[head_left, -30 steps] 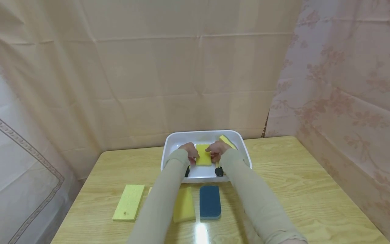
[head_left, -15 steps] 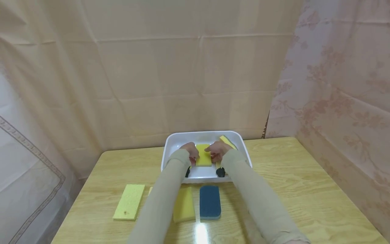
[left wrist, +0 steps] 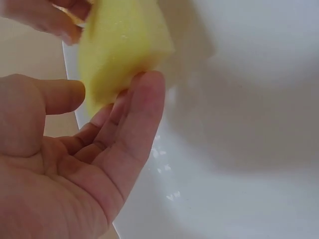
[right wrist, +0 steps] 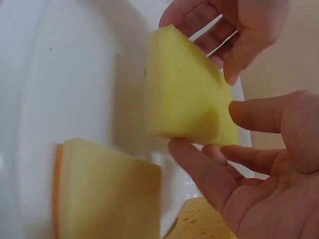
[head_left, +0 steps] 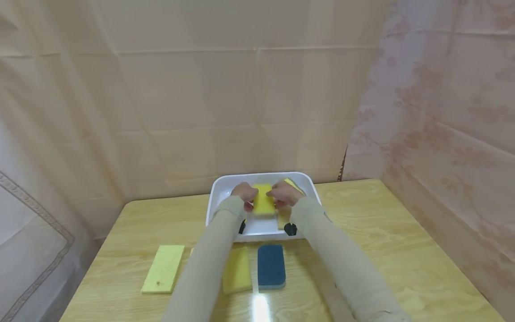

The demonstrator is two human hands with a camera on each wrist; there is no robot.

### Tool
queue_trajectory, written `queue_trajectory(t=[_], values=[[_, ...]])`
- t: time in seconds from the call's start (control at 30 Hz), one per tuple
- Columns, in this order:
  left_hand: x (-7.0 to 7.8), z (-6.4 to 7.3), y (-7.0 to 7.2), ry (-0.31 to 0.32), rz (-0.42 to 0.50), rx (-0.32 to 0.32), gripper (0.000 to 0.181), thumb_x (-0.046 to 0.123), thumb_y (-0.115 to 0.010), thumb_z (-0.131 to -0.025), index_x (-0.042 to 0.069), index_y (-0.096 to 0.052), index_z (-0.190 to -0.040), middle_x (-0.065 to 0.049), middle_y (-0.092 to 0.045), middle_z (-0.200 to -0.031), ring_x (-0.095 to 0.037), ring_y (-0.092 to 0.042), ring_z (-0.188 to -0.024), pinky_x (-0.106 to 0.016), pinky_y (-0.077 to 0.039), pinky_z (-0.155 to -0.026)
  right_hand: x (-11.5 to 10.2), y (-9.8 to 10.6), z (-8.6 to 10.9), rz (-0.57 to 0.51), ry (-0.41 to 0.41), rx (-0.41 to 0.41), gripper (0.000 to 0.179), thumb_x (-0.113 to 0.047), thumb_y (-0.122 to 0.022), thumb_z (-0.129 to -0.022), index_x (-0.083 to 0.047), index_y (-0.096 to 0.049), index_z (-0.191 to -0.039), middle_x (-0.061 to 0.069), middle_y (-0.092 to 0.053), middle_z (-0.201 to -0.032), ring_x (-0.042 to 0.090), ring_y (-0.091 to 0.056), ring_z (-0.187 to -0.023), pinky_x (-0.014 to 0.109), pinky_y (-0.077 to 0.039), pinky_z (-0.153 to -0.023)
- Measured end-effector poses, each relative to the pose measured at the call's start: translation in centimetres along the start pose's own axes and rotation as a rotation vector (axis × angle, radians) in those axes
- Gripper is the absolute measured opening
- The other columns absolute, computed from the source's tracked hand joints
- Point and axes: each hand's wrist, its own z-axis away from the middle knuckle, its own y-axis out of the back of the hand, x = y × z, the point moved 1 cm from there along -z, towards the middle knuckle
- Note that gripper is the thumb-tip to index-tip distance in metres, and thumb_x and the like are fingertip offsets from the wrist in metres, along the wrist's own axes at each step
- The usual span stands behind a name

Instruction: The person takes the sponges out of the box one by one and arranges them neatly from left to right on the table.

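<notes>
Both hands hold one yellow sponge (head_left: pixel 263 200) by its two long sides, over the white tray (head_left: pixel 257 232). My left hand (head_left: pixel 244 193) pinches the left edge, thumb on top and fingers beneath. From the other side my right hand (head_left: pixel 284 193) does the same. The right wrist view shows the sponge (right wrist: pixel 187 89) between both hands, above the tray floor, a shadow beside it. Seen there too is a cream sponge with an orange layer (right wrist: pixel 112 194), lying in the tray by the right hand, and a porous orange piece (right wrist: pixel 202 221) at the bottom edge.
A yellow sponge (head_left: pixel 295 183) leans in the tray's back right corner. In front of the tray on the wooden table (head_left: pixel 362 241) lie a pale yellow sponge (head_left: pixel 162 269), a yellow one (head_left: pixel 237 270) and a dark blue one (head_left: pixel 271 266). The left sleeve partly covers another piece.
Between my hands the yellow sponge has come up and slightly back from the tray floor. More of the cream sponge at the tray's front right shows. The head view has shifted slightly.
</notes>
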Motion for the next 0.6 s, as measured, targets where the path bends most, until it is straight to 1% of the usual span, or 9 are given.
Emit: queue_trajectory(t=[0.03,0.1,0.17,0.2,0.27,0.43,0.53,0.6], values=[[-0.2,0.1,0.1,0.005,0.009,0.003,0.027,0.019,-0.051,-0.096,-0.004,-0.059,-0.109,-0.013,-0.063,-0.087,-0.019,-0.063,-0.053,-0.027,-0.054,-0.048,-0.1,0.0,0.1,-0.010,0.021,0.006,0.043,-0.014,-0.061,-0.100,0.007,-0.054,-0.137,0.014,-0.061,-0.106,0.019,-0.060,-0.075,0.028,-0.059,-0.070],[-0.5,0.5,0.3,0.024,0.033,-0.002,0.031,0.023,-0.051,-0.098,-0.003,-0.058,-0.113,-0.013,-0.064,-0.089,-0.019,-0.063,-0.054,-0.028,-0.056,-0.051,-0.3,-0.1,0.4,-0.068,0.045,0.000,0.047,-0.011,-0.060,-0.100,0.009,-0.049,-0.142,0.020,-0.059,-0.126,0.026,-0.066,-0.090,0.034,-0.061,-0.076],[-0.8,0.8,0.6,0.032,0.047,-0.012,0.033,0.025,-0.052,-0.100,-0.003,-0.059,-0.114,-0.014,-0.065,-0.092,-0.020,-0.064,-0.056,-0.029,-0.058,-0.054,-0.4,0.0,0.7,-0.115,0.058,-0.023,0.049,-0.009,-0.057,-0.101,0.010,-0.045,-0.145,0.024,-0.055,-0.137,0.032,-0.067,-0.100,0.037,-0.061,-0.080],[-0.8,0.9,0.8,0.032,0.059,-0.018,0.033,0.026,-0.052,-0.101,-0.003,-0.059,-0.115,-0.014,-0.066,-0.093,-0.021,-0.065,-0.058,-0.030,-0.059,-0.056,-0.5,0.1,0.8,-0.132,0.061,-0.028,0.050,-0.009,-0.057,-0.101,0.010,-0.044,-0.145,0.025,-0.053,-0.139,0.034,-0.067,-0.103,0.038,-0.061,-0.080],[-0.7,1.2,1.2,0.005,0.084,-0.026,0.033,0.028,-0.051,-0.102,-0.003,-0.060,-0.113,-0.015,-0.066,-0.096,-0.022,-0.067,-0.061,-0.031,-0.060,-0.059,-0.8,0.4,1.0,-0.151,0.072,-0.036,0.052,-0.010,-0.057,-0.102,0.009,-0.042,-0.147,0.025,-0.052,-0.141,0.035,-0.066,-0.107,0.039,-0.061,-0.080],[0.0,1.5,2.2,-0.093,0.129,-0.034,0.033,0.029,-0.051,-0.104,-0.002,-0.060,-0.105,-0.016,-0.066,-0.102,-0.024,-0.071,-0.070,-0.031,-0.060,-0.060,-1.5,1.4,1.6,-0.178,0.107,-0.043,0.052,-0.012,-0.056,-0.103,0.008,-0.040,-0.149,0.025,-0.051,-0.141,0.040,-0.063,-0.114,0.039,-0.061,-0.080],[0.0,1.8,2.1,-0.137,0.149,-0.014,0.033,0.030,-0.051,-0.104,-0.002,-0.060,-0.104,-0.016,-0.065,-0.104,-0.025,-0.071,-0.070,-0.033,-0.061,-0.062,-1.5,1.7,2.1,-0.201,0.136,-0.044,0.051,-0.012,-0.055,-0.103,0.007,-0.041,-0.148,0.027,-0.054,-0.138,0.042,-0.061,-0.116,0.041,-0.060,-0.083],[0.0,2.3,1.9,-0.179,0.175,0.008,0.033,0.030,-0.051,-0.105,-0.002,-0.060,-0.105,-0.015,-0.065,-0.102,-0.026,-0.071,-0.069,-0.034,-0.061,-0.061,-1.4,1.8,2.6,-0.192,0.157,-0.033,0.050,-0.012,-0.055,-0.104,0.006,-0.042,-0.148,0.027,-0.056,-0.135,0.041,-0.063,-0.114,0.042,-0.060,-0.083]])
